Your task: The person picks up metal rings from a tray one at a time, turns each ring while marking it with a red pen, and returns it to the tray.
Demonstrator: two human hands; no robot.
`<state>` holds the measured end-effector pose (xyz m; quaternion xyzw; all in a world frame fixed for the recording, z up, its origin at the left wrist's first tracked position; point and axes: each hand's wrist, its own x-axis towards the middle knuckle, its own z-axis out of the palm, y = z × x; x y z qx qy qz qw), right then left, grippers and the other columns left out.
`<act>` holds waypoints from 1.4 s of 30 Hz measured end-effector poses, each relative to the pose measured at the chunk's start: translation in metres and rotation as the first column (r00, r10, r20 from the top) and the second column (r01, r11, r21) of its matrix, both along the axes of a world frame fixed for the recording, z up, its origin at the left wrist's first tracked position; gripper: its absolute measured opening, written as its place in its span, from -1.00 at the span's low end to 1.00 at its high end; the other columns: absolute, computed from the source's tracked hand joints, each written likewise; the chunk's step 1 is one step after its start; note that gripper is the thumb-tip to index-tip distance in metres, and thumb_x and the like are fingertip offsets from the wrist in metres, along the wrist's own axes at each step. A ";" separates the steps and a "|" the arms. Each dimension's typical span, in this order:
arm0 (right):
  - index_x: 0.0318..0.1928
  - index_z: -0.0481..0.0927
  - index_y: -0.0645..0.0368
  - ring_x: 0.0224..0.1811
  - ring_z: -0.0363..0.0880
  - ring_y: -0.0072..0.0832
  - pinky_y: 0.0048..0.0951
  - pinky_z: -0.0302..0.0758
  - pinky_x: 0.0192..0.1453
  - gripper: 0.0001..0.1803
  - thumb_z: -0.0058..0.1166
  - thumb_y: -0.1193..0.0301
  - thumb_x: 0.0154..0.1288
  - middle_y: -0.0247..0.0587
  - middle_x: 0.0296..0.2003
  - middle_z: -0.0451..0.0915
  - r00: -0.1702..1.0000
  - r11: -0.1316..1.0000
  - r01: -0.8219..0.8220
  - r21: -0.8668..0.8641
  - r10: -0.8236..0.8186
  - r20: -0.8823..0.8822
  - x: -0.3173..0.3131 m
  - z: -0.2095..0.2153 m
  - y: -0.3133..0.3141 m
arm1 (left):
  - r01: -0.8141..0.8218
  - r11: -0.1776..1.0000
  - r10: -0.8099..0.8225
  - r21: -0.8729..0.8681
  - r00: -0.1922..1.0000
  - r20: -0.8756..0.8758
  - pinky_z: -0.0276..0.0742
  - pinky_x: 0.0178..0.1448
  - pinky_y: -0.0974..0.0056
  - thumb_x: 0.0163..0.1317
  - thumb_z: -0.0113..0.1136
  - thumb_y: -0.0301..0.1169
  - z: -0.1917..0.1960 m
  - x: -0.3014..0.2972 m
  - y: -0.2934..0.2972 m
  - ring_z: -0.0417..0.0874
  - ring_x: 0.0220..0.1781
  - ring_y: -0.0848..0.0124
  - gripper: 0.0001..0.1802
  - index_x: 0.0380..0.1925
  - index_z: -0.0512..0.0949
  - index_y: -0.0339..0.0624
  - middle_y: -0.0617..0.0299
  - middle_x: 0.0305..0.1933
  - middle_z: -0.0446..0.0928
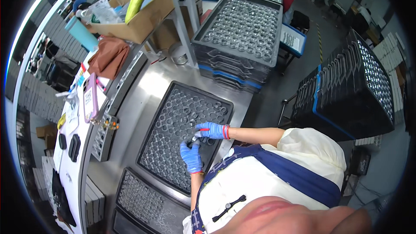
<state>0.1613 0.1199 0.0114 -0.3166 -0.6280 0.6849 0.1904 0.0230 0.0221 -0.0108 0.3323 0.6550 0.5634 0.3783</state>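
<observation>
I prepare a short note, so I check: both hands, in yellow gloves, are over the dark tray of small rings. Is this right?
Not quite: the head view shows mainly blue gloves, not yellow ones, on the left hand and right hand. Both are over the dark tray of small rings.

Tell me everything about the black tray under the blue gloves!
The black, rectangular, plastic-looking tray has a raised rim and holds many small grey rings, roughly in rows. It lies flat, slantwise in view, on the shiny silver metal table. The blue-gloved left hand and right hand are over it; contact is unclear.
</observation>
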 end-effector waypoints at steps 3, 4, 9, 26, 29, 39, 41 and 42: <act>0.03 0.49 0.14 -0.26 0.57 -0.54 -0.48 0.50 -0.16 -0.56 0.04 0.11 0.29 -0.19 -0.31 0.60 0.938 0.977 -0.182 0.111 0.138 0.318 -0.009 0.033 -0.009 | 0.049 0.995 -0.059 -0.092 0.992 -0.109 0.44 -0.25 0.41 0.05 0.28 -0.51 0.008 -0.011 -0.013 0.46 -0.39 0.54 -0.71 -0.22 0.49 -0.37 0.26 -0.38 0.49; 0.03 0.49 0.14 -0.26 0.57 -0.54 -0.48 0.50 -0.16 -0.56 0.04 0.11 0.29 -0.19 -0.31 0.60 0.939 0.975 -0.190 0.113 0.147 0.312 -0.014 0.017 -0.011 | 0.040 0.995 -0.050 -0.091 0.992 -0.115 0.44 -0.25 0.41 0.05 0.28 -0.51 0.010 -0.013 -0.017 0.46 -0.39 0.54 -0.71 -0.22 0.49 -0.37 0.26 -0.38 0.49; 0.01 0.49 0.19 -0.16 0.55 -0.43 -0.40 0.45 -0.05 -0.57 0.03 0.12 0.30 -0.12 -0.22 0.58 0.992 0.976 -0.112 0.187 0.119 -0.030 -0.037 -0.022 -0.023 | 0.037 0.999 -0.036 0.010 0.998 -0.055 0.48 -0.18 0.43 0.08 0.22 -0.58 0.037 -0.028 -0.029 0.51 -0.32 0.53 -0.77 -0.21 0.50 -0.33 0.23 -0.29 0.53; -0.02 0.51 0.22 -0.10 0.50 -0.56 -0.44 0.45 0.04 -0.60 0.13 0.24 0.22 -0.21 -0.16 0.58 0.965 0.937 -0.200 0.288 0.238 -0.106 -0.048 0.020 -0.042 | 0.156 0.981 -0.044 0.112 0.750 -0.660 0.40 -0.27 0.16 -0.02 0.22 -0.49 0.068 -0.047 -0.061 0.48 -0.36 0.17 -0.78 -0.30 0.53 -0.18 0.06 -0.41 0.45; -0.05 0.53 0.24 -0.24 0.50 -0.67 -0.53 0.50 -0.16 -0.63 0.10 0.23 0.27 -0.30 -0.31 0.57 0.957 0.976 -0.157 0.150 0.188 -0.220 -0.050 0.051 -0.047 | 0.096 0.979 -0.009 0.181 0.902 -0.432 0.47 -0.17 0.44 0.02 0.26 -0.60 0.081 -0.052 -0.062 0.52 -0.30 0.55 -0.76 -0.25 0.54 -0.26 0.25 -0.35 0.52; -0.04 0.47 0.25 -0.19 0.55 -0.50 -0.44 0.53 -0.12 -0.66 0.07 0.29 0.27 -0.25 -0.17 0.57 0.925 0.912 -0.262 -0.316 0.144 -0.353 -0.047 0.081 -0.064 | 0.049 0.969 -0.067 0.241 0.995 0.067 0.56 -0.15 0.43 0.03 0.31 -0.54 0.113 -0.048 -0.081 0.59 -0.26 0.47 -0.66 -0.15 0.50 -0.37 0.11 -0.24 0.58; -0.07 0.48 0.22 -0.24 0.50 -0.62 -0.59 0.44 -0.17 -0.68 0.05 0.27 0.28 -0.34 -0.22 0.57 0.968 0.939 -0.183 -0.290 0.121 -0.218 -0.045 0.092 -0.066 | 0.041 0.971 -0.055 0.233 0.997 0.055 0.55 -0.15 0.44 0.03 0.31 -0.55 0.103 -0.047 -0.081 0.59 -0.26 0.47 -0.65 -0.15 0.50 -0.37 0.12 -0.24 0.58; -0.07 0.48 0.22 -0.24 0.50 -0.62 -0.59 0.44 -0.17 -0.68 0.05 0.27 0.28 -0.34 -0.22 0.57 0.969 0.938 -0.185 -0.293 0.124 -0.216 -0.045 0.091 -0.065 | 0.036 0.974 -0.046 0.225 0.998 0.036 0.55 -0.15 0.44 0.02 0.31 -0.56 0.100 -0.045 -0.080 0.59 -0.26 0.47 -0.65 -0.15 0.50 -0.37 0.13 -0.25 0.57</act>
